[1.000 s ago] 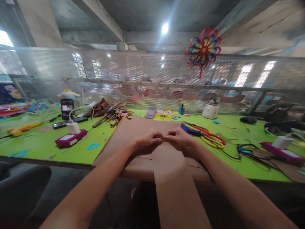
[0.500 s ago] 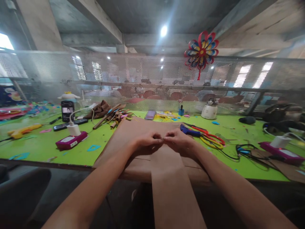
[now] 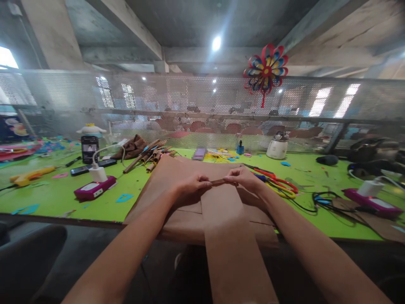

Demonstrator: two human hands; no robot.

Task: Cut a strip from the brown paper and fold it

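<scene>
Head view: left hand (image 3: 193, 187) and right hand (image 3: 245, 178) pinch the rolled far end of a brown paper strip (image 3: 230, 236) overhanging the green worktop's (image 3: 63, 194) near edge.

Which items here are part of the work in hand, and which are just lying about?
In use:
left hand and right hand, each pinching the far end of the brown paper strip
brown paper sheets under it

Lying about:
scissors
rolled paper sticks
glue gun
phone
pinwheel
cables
</scene>
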